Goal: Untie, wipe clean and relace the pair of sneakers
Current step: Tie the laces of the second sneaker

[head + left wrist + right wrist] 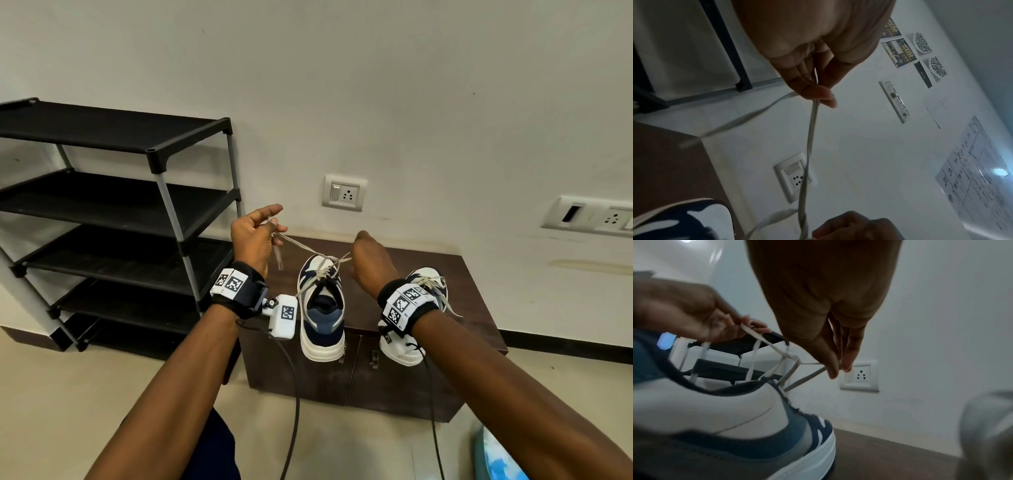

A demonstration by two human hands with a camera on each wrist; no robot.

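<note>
Two white and navy sneakers stand on a low brown cabinet (462, 274). The left sneaker (322, 308) has its heel toward me; its pale lace (301, 244) is drawn out to both sides above the tongue. My left hand (265, 228) is raised to the upper left and pinches one lace end (813, 116), whose tip dangles below. My right hand (359, 260) pinches the other lace end (807, 378) just right of the sneaker (748, 418). The right sneaker (414, 342) sits mostly behind my right wrist, its bow (424, 282) tied.
A black four-tier shoe rack (113, 205) stands at the left against the white wall. A wall socket (345, 192) sits behind the cabinet, another socket plate (596, 216) at the right. A blue and white object (496, 459) lies on the floor, lower right.
</note>
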